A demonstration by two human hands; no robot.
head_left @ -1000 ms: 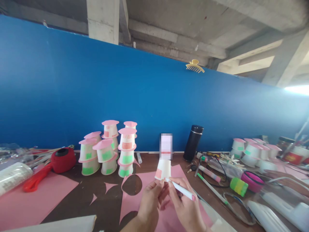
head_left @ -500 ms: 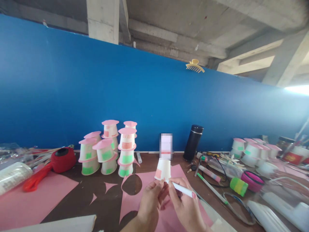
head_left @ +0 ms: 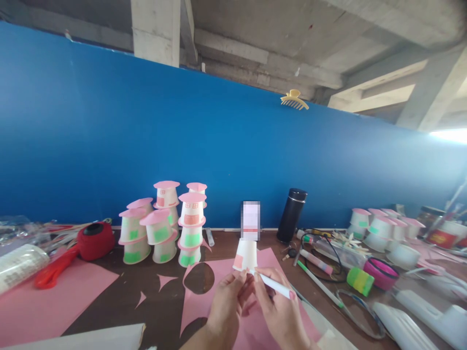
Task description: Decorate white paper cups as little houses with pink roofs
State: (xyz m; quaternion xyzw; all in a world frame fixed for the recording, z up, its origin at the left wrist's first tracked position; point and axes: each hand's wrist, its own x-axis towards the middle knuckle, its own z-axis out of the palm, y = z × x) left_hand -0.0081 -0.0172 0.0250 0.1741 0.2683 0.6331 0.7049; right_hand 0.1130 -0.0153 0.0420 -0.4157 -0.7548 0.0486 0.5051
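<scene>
My left hand [head_left: 230, 296] pinches the rim of a white paper cup [head_left: 246, 253], which is upside down and tilted. A pink-red patch shows on the cup's left side. Between the fingers of my right hand [head_left: 279, 304] is a white marker pen [head_left: 274, 284] with a pink end, its tip against the cup near the rim. Beneath both hands lies a pink paper sheet [head_left: 266, 262] with round holes cut out of it. My fingers hide part of the cup's lower edge.
Stacked cups with pink paper discs [head_left: 192, 214] stand to the left, and more [head_left: 381, 226] at the right. A black flask [head_left: 292, 215] is by the blue partition. Scissors with red handles [head_left: 54, 270] lie left; a green-ended marker [head_left: 321, 284] and a pink tape roll [head_left: 381, 273] lie right.
The cup and both hands have shifted very slightly to the left. The marker is still at the cup's rim, with the same grip.
</scene>
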